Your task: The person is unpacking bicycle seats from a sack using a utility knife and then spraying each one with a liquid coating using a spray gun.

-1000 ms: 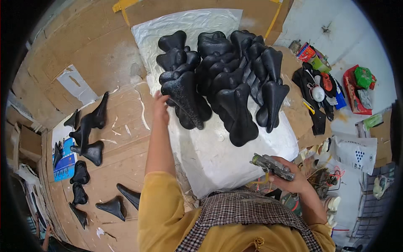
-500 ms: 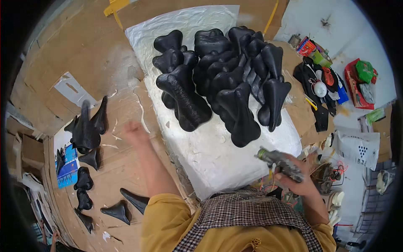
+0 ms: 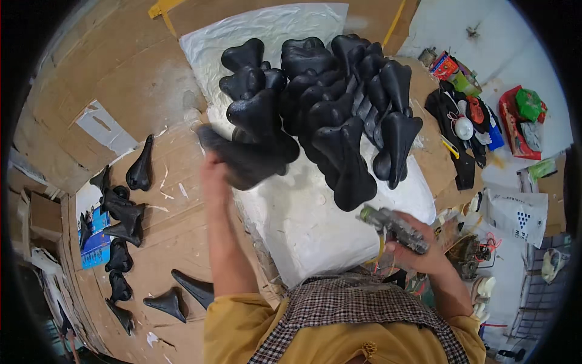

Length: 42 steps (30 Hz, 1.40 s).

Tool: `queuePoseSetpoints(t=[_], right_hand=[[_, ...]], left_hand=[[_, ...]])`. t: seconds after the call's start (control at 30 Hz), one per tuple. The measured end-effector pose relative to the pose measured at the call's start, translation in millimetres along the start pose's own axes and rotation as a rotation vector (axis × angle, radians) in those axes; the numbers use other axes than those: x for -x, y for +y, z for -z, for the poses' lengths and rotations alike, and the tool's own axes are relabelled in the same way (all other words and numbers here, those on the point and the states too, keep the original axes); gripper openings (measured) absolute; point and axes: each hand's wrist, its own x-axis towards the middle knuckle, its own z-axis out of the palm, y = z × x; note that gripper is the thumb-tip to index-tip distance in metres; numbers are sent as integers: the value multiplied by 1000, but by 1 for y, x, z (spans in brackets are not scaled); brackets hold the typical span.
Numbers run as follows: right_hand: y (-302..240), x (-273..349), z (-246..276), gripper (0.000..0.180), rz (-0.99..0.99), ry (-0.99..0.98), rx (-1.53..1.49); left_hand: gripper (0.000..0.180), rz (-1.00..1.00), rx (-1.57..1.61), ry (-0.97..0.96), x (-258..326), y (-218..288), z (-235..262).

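My left hand (image 3: 215, 171) is closed on the end of a black bicycle saddle (image 3: 245, 159), blurred by motion, at the front left of a saddle pile. Behind it, rows of similar black saddles (image 3: 341, 161) lie stacked on a white-covered work surface (image 3: 315, 242). My right hand (image 3: 420, 252) grips a dark grey hand tool (image 3: 397, 229) with a green tip, which points left above the surface's front right edge. A thin yellow line hangs below the tool. Its exact kind does not show clearly.
On the brown cardboard at left lie several loose saddles (image 3: 140, 164) and a blue printed sheet (image 3: 96, 246). To the right are dark cloths (image 3: 451, 118), a red bag (image 3: 515, 121), a white printed bag (image 3: 515, 212), and a clutter of wires (image 3: 479, 249).
My left hand, holding nothing before, has moved up and right and now holds a saddle. A blurred saddle among the left group has come to rest. The tool has shifted slightly left.
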Motion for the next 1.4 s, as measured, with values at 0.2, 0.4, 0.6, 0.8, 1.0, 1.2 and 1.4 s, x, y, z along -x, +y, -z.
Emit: queuePoseSetpoints(t=[0.2,0.4,0.6,0.8,1.0,1.2,1.4], right_hand=[[-38,-10,8,54,200,166,-246],[-1,7,3,49,-63,7,-69],[9,-4,-2,48,-212,-82,-165],[-23,-20,21,52,96,180,-294],[-1,-20,24,53,-78,87,-159],[45,-20,19,45,-90,80,-145],[37,-35,2,49,-126,123,-314]], left_hand=[[28,-363,779,29,2,-6,180],[62,318,271,387,-81,-80,36],[42,334,250,41,-98,-75,-15],[43,-30,557,197,-51,18,32],[46,42,785,420,-45,-15,81],[27,308,711,142,-75,-92,26],[27,284,45,48,-70,-104,-63]])
